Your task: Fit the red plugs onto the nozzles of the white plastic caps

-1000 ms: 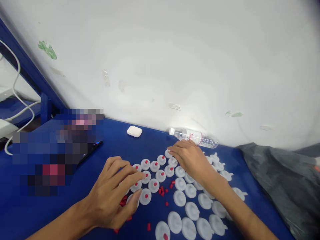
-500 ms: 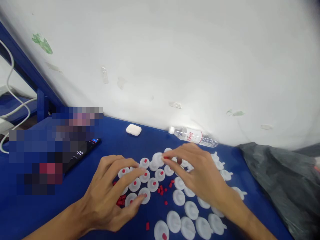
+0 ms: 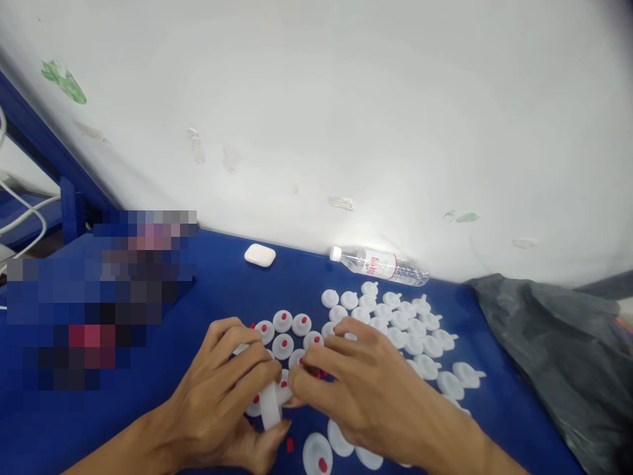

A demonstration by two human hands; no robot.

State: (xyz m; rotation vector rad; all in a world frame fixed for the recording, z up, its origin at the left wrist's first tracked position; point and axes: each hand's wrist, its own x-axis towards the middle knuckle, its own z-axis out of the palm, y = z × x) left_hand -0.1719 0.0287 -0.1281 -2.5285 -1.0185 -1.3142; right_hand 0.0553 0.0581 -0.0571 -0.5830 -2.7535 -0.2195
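Many white round plastic caps (image 3: 395,323) lie on a blue table (image 3: 212,290); several at the left carry a red plug (image 3: 283,317) in the middle. My left hand (image 3: 222,402) is closed on one white cap (image 3: 270,406), held on edge between thumb and fingers. My right hand (image 3: 366,392) meets it from the right, fingers pinched at that cap; what they hold is hidden. Loose red plugs (image 3: 290,445) lie under and between my hands.
A lying water bottle (image 3: 378,265) and a white earbud case (image 3: 260,254) rest near the white wall. A grey plastic bag (image 3: 558,349) covers the table's right end. A blurred patch sits at the left, with white cables (image 3: 20,218) beyond.
My right hand came back from the far caps toward me and met my left hand. My left hand lifted one cap off the table and turned it on edge.
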